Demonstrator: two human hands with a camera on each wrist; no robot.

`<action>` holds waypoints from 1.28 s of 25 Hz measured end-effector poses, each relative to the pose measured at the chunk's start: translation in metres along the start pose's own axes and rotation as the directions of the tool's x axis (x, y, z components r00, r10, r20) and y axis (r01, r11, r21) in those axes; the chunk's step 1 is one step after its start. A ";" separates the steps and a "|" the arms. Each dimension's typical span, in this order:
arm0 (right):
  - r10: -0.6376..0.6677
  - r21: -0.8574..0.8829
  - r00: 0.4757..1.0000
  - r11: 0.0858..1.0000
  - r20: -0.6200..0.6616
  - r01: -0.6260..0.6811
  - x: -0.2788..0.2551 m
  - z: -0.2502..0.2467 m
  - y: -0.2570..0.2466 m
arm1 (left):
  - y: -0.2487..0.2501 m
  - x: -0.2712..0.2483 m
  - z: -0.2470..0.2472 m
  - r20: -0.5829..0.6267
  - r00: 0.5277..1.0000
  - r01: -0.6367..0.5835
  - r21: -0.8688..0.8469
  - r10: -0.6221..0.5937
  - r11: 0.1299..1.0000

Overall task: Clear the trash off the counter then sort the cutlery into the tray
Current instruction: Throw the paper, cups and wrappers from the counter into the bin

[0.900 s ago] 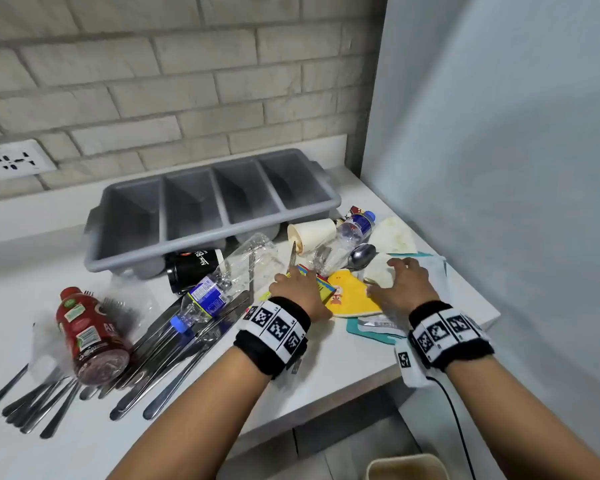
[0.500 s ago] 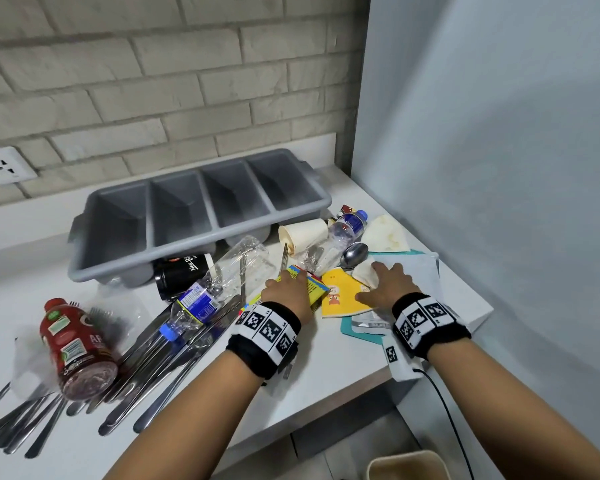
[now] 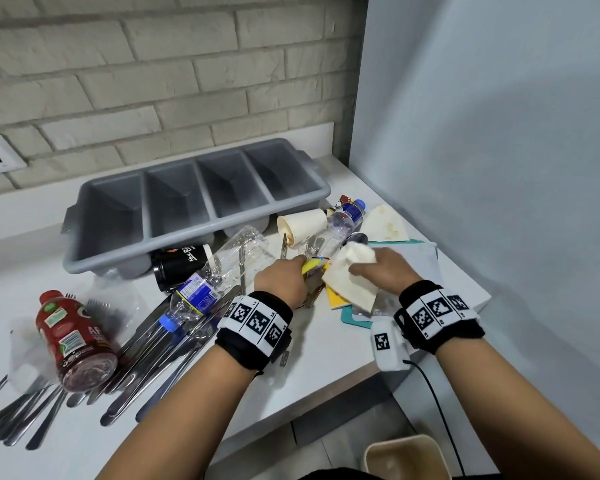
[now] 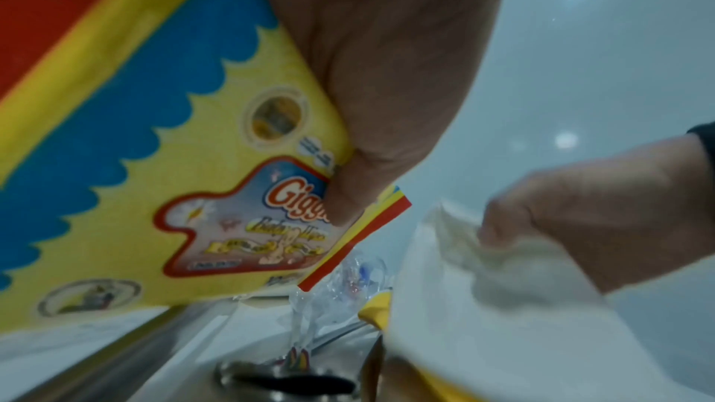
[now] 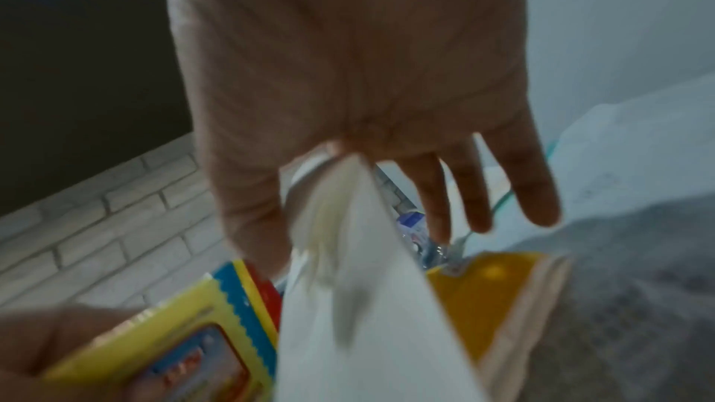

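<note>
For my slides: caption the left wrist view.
Left hand grips a yellow wipes packet while the right hand pinches a white napkin.

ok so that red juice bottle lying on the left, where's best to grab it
Take the red juice bottle round its wide labelled middle, coming down from above. It lies on its side across the cutlery, cap pointing toward the wall, so a top grip lifts it without dragging the handles. Its cap looks small and would probably give a poorer grip.

black wristbands (image 3: 253,329) with checkered markers
</note>
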State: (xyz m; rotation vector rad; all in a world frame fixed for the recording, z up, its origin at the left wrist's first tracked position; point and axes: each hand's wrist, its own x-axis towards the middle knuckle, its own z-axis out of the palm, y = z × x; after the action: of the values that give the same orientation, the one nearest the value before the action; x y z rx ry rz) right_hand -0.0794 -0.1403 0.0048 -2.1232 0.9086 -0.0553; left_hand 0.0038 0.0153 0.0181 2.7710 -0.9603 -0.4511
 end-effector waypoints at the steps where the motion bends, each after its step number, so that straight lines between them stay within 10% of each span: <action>1: 0.045 -0.085 0.990 0.996 0.132 -0.034 0.003 0.005 0.001 | -0.001 -0.002 -0.003 -0.003 1.000 0.004 -0.007 -0.004 1.000; 4: 0.084 -0.216 0.975 0.976 0.205 -0.039 0.009 0.019 0.005 | -0.005 -0.008 -0.011 0.009 1.000 0.015 -0.017 -0.015 1.000; 11: 0.038 0.083 0.992 0.996 -0.121 -0.028 -0.018 0.013 -0.008 | -0.015 -0.026 -0.038 -0.151 0.984 -0.134 -0.291 0.093 0.947; 15: 0.066 0.301 0.936 0.953 -0.346 0.043 -0.063 -0.009 0.009 | 0.011 -0.051 -0.042 -0.240 0.954 -0.296 -0.651 0.180 0.699; 19: 0.111 0.409 0.816 0.898 -0.567 0.162 -0.125 -0.021 0.054 | 0.050 -0.069 0.000 -0.112 0.972 -0.205 -0.840 0.208 0.502; 26: 0.474 0.610 0.618 0.792 -0.628 0.013 -0.184 0.032 0.198 | 0.094 -0.091 0.116 0.066 0.902 -0.250 -0.726 0.427 0.640; 32: 0.747 0.720 0.514 0.620 -0.421 -0.311 -0.167 0.125 0.331 | 0.120 -0.057 0.275 0.446 0.860 0.014 -0.507 0.248 0.862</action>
State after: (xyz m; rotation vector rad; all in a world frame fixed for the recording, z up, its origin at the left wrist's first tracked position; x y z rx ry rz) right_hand -0.3561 -0.0908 -0.2669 -1.1041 1.7566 -0.7562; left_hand -0.2006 -0.0600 -0.1962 2.1393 -0.9340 -1.2464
